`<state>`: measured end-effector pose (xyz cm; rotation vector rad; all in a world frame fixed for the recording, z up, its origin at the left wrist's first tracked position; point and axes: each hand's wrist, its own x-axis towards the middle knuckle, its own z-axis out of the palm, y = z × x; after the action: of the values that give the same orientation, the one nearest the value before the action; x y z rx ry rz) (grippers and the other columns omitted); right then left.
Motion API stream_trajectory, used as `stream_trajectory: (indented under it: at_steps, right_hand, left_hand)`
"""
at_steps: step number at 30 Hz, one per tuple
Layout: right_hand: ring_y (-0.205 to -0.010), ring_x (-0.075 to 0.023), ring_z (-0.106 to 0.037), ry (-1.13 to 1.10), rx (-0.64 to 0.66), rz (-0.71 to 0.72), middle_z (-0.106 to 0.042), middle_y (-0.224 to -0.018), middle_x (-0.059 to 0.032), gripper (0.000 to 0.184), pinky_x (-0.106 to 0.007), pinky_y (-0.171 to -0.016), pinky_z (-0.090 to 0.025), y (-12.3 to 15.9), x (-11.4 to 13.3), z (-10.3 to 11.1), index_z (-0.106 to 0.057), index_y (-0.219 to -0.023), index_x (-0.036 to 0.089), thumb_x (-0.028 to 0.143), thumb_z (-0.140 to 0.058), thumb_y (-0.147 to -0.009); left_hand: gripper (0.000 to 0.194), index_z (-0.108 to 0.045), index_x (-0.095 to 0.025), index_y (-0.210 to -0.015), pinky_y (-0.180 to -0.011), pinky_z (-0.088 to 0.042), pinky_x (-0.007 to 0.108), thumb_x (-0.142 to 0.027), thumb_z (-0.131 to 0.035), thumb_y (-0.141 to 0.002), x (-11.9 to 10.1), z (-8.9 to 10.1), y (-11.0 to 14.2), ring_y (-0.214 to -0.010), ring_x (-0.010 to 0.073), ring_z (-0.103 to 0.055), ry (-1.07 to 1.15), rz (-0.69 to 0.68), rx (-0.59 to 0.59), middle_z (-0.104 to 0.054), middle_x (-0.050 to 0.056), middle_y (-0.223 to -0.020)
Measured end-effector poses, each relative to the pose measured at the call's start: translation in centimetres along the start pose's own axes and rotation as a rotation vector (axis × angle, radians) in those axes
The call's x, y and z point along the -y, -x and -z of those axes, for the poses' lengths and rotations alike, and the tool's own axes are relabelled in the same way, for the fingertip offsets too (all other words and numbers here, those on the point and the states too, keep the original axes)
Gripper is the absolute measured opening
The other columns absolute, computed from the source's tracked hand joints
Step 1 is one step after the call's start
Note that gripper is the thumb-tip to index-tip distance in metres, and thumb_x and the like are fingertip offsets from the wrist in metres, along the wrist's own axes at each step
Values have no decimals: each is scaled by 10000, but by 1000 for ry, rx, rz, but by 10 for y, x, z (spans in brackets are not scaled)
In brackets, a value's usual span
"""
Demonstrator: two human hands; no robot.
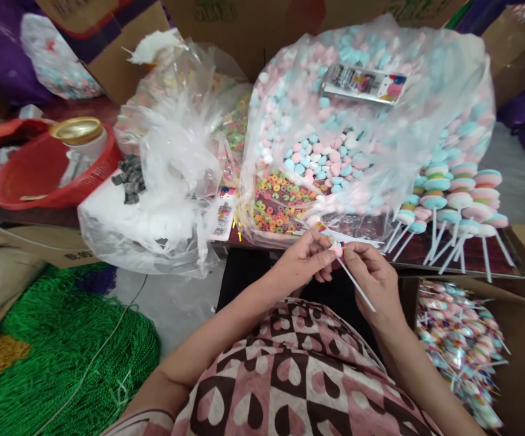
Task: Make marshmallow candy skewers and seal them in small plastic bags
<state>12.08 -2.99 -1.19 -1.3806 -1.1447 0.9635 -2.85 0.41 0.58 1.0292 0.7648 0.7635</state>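
Note:
Between my two hands is a marshmallow lollipop [336, 249], its pink candy showing and its white stick slanting down to the right. Colourful printed wrapping appears around its top. My left hand [305, 257] is closed on the candy end, thumb pressed against it. My right hand [373, 272] is closed too, its fingertips pinching at the lollipop just beside the candy; its exact hold is partly hidden. Just beyond lie loose white sticks [364, 240] and small ring candies [274, 206]. Unwrapped marshmallow lollipops [464, 200] are piled to the right.
A big clear bag [453, 79] of pastel marshmallows spreads over the table, a silver packet [364, 83] on top. Left are a white plastic bag [130, 230] and a red basket [39, 191]. An open carton [516, 339] of wrapped lollipops stands lower right; green cords [75, 339] lie lower left.

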Motion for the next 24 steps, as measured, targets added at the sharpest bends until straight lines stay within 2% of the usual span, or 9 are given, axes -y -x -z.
stream_trajectory:
  at_steps: [5, 8, 11, 13, 16, 21, 24]
  right_hand:
    - [-663, -135, -562, -49, 28, 2, -613, -730, 12, 196, -271, -654, -471, -2, -4, 3, -637, -825, 203, 395, -662, -858]
    - [-652, -140, -582, -57, 13, 24, -625, -721, 11, 186, -279, -660, -493, -3, 2, 5, -652, -819, 213, 394, -667, -855]
    - [-622, -143, -601, -66, 55, 32, -636, -687, 9, 188, -278, -638, -522, -3, 12, 4, -655, -793, 216, 397, -683, -832]
    - [-598, -139, -606, -78, 95, 24, -635, -666, 12, 186, -273, -620, -535, -3, 16, 2, -644, -767, 213, 387, -688, -816]
    - [-567, -125, -588, -53, 118, 16, -624, -650, 14, 182, -253, -583, -521, -2, 18, -1, -615, -725, 206, 356, -674, -808]
    - [-542, -113, -558, 11, 34, 3, -599, -619, 20, 180, -227, -531, -477, -4, 16, -3, -572, -706, 205, 335, -652, -801]
    - [-561, -114, -579, -18, -37, 4, -618, -659, 15, 160, -235, -557, -505, -7, 14, -1, -591, -747, 203, 334, -648, -819]
  left_hand:
    - [409, -493, -191, -817, -520, -445, 209, -591, -577, -829, 2, 4, 1, -519, 88, -554, 3, -2, -91, -568, -41, -590]
    - [490, -560, -165, -755, -516, -445, 215, -648, -526, -835, 4, 6, 1, -534, 97, -561, 23, 70, -166, -580, -7, -602]
    - [514, -631, -146, -816, -580, -490, 243, -656, -566, -808, 5, 4, -1, -634, 130, -611, 166, 138, -112, -647, 42, -716]
    - [432, -649, -152, -830, -654, -512, 262, -582, -647, -788, 4, 1, -2, -690, 135, -619, 349, 123, -67, -663, 45, -782]
    - [256, -661, -162, -822, -701, -497, 252, -389, -752, -744, -1, -2, -3, -697, 115, -605, 549, 83, -76, -665, 23, -796]
    - [270, -664, -179, -925, -790, -491, 276, -251, -790, -697, -9, -4, -2, -819, 139, -646, 576, 27, -122, -700, 27, -899]
    - [287, -640, -192, -933, -794, -496, 279, -232, -793, -693, -8, -3, -4, -852, 141, -653, 579, -4, -182, -696, 16, -927]
